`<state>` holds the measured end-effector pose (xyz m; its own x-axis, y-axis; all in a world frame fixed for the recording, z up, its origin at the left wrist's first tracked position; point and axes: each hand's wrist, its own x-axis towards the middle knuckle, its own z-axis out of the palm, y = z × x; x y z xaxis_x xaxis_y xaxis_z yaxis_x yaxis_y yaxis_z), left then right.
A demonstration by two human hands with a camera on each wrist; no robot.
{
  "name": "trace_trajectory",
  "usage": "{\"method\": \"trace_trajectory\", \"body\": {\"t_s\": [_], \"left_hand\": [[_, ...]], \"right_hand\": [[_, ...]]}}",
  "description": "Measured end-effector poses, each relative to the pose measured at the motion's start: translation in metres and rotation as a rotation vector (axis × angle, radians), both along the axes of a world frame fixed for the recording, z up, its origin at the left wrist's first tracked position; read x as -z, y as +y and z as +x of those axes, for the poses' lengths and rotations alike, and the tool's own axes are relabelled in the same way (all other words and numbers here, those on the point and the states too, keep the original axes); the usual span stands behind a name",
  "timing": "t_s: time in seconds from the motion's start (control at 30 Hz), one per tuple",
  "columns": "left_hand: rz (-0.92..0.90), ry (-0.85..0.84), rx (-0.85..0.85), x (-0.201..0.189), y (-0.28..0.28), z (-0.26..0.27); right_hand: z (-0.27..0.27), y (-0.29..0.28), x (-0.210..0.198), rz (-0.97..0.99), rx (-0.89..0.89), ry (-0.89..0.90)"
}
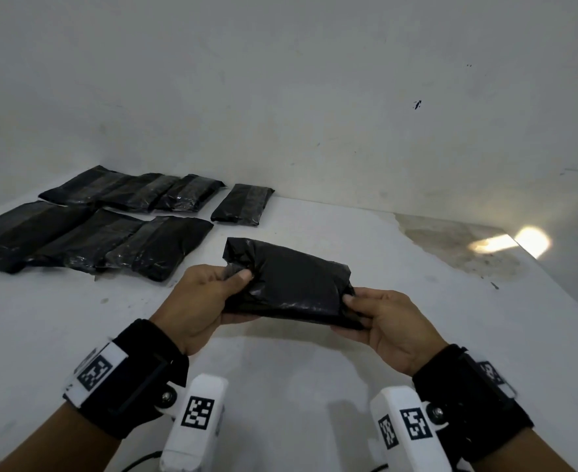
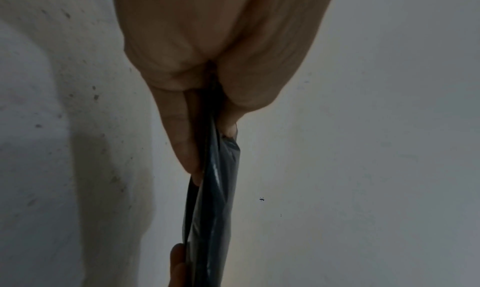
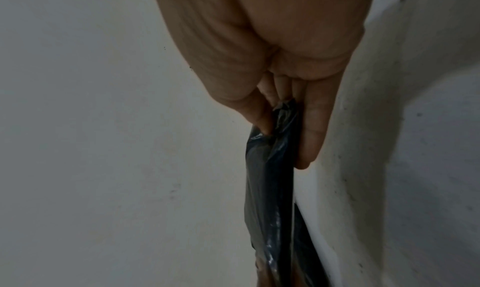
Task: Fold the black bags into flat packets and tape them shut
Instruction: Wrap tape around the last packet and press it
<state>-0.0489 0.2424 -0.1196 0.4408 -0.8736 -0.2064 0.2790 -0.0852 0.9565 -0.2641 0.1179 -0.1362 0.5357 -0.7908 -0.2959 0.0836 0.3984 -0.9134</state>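
A folded black bag (image 1: 291,284) hangs a little above the white table (image 1: 365,240), held between both hands. My left hand (image 1: 209,294) pinches its left end, thumb on top and fingers beneath. My right hand (image 1: 379,321) pinches the right end the same way. In the left wrist view the black bag (image 2: 215,199) runs edge-on out of my left hand (image 2: 207,110), and a fingertip of the other hand shows at the bottom. The right wrist view shows the black bag (image 3: 270,178) edge-on, squeezed by my right hand (image 3: 285,110).
Several taped black packets (image 1: 93,233) lie in two rows at the table's back left, and one more packet (image 1: 243,204) sits apart behind the held bag. A stained patch (image 1: 451,247) marks the table's far right corner. A white wall rises behind.
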Motion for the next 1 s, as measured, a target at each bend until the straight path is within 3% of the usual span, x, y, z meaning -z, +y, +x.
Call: {"method": "trace_trajectory", "body": {"t_s": [0.17, 0.37, 0.53, 0.77, 0.9, 1.0], "left_hand": [[0.002, -0.106, -0.076, 0.006, -0.001, 0.000], [0.007, -0.013, -0.009, 0.001, 0.001, -0.003], [-0.021, 0.012, 0.148, -0.002, 0.004, 0.001], [0.008, 0.028, 0.057, 0.006, 0.002, 0.007], [0.111, -0.021, 0.115, 0.003, 0.003, 0.006], [0.227, -0.213, 0.098, 0.000, 0.003, 0.009]], "right_hand": [[0.005, 0.003, 0.004, -0.038, 0.085, -0.011], [0.008, 0.001, 0.005, -0.157, 0.161, 0.061], [0.002, -0.003, 0.005, -0.105, 0.102, 0.008], [-0.004, -0.003, -0.001, 0.011, -0.021, -0.081], [-0.003, -0.003, -0.007, -0.151, 0.034, -0.056], [0.003, -0.001, -0.021, -0.320, 0.070, -0.025]]}}
